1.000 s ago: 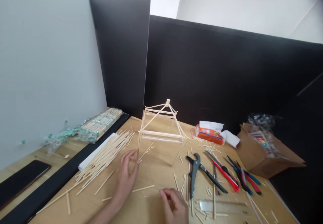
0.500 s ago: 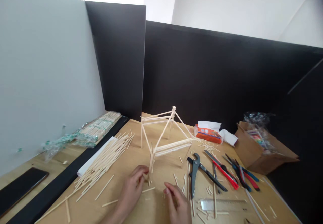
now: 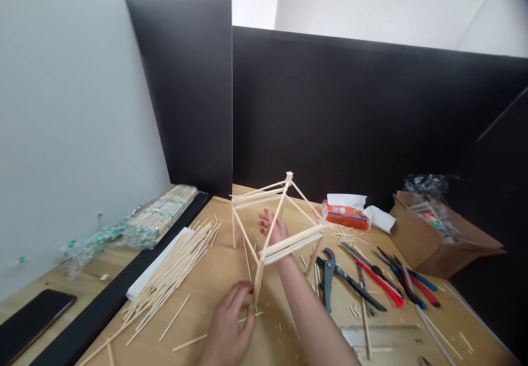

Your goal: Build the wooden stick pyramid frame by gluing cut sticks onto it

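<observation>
A frame of thin wooden sticks stands on the table, with slanting sticks rising to a joined peak at the back. My left hand is at the foot of its front leg, thumb and fingers around the lower part. My right hand reaches in under the frame, seen behind its slanting sticks, with the fingers spread and nothing visible in them. My right forearm passes beneath the bundled sticks of the right side.
Loose sticks lie on white paper at the left, near packed sticks and a phone. To the right are a cutter, pliers, a ruler, an orange tissue pack and a cardboard box.
My right hand has moved forward and up from the table front into the frame, its fingers spreading. My left hand has come round the front leg. The view has shifted slightly.
</observation>
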Demonstrator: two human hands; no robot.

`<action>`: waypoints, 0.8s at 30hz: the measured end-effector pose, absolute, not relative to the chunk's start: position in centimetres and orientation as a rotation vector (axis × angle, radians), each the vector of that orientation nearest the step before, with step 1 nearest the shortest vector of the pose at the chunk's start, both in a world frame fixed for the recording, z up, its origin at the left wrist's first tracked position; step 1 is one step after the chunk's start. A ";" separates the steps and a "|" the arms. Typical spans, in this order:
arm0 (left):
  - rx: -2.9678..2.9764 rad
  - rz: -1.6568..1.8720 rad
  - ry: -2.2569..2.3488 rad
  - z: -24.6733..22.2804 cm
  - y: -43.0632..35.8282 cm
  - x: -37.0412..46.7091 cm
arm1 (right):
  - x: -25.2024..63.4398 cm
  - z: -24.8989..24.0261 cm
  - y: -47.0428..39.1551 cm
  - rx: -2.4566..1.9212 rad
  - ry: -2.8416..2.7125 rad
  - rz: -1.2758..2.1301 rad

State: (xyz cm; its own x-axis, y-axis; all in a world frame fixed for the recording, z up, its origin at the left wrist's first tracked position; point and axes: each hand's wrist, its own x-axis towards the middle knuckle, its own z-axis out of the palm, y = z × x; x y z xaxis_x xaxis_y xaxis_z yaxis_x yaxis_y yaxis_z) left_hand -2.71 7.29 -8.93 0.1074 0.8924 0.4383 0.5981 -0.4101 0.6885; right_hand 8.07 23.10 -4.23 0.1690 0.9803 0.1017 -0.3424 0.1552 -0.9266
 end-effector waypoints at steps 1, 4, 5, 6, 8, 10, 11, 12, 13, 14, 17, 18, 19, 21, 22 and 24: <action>2.081 1.200 1.466 -9.0 7.2 -2.7 | 7.7 -3.9 24.0 -0.902 -0.875 1.182; 2.093 1.161 1.491 -9.4 7.3 -2.5 | 7.1 -3.1 25.4 -0.874 -0.834 1.235; 2.075 1.147 1.501 -9.6 7.4 -2.4 | 7.0 -3.0 25.5 -0.871 -0.831 1.237; 2.050 1.137 1.510 -9.7 7.5 -2.4 | 7.0 -2.9 25.6 -0.872 -0.835 1.235; 1.997 1.126 1.513 -10.1 7.7 -2.4 | 7.2 -3.1 25.5 -0.884 -0.853 1.221; 1.945 1.114 1.501 -10.3 7.9 -2.4 | 7.6 -3.4 25.2 -0.908 -0.862 1.183; 1.925 1.111 1.494 -10.3 7.9 -2.4 | 7.8 -3.6 25.0 -0.923 -0.855 1.151; 1.908 1.108 1.489 -10.3 7.9 -2.4 | 8.0 -3.8 24.8 -0.941 -0.839 1.108; 1.895 1.103 1.486 -10.3 7.9 -2.4 | 8.1 -3.9 24.6 -0.958 -0.817 1.058; 1.884 1.098 1.485 -10.2 7.9 -2.4 | 8.2 -4.1 24.4 -0.975 -0.792 1.005; 1.866 1.089 1.485 -9.9 7.8 -2.3 | 8.1 -4.3 24.1 -1.012 -0.711 0.866; 1.861 1.088 1.482 -9.8 7.8 -2.2 | 8.0 -4.3 24.0 -1.019 -0.684 0.830; 1.858 1.088 1.477 -9.8 7.8 -2.2 | 7.8 -4.3 24.0 -1.024 -0.663 0.800; 1.852 1.090 1.469 -9.7 7.8 -2.1 | 7.4 -4.1 24.1 -1.028 -0.646 0.752; 1.851 1.093 1.464 -9.8 7.8 -2.1 | 7.3 -3.9 24.1 -1.028 -0.655 0.736; 1.848 1.097 1.460 -9.9 7.9 -2.1 | 7.2 -3.3 24.4 -1.024 -0.697 0.718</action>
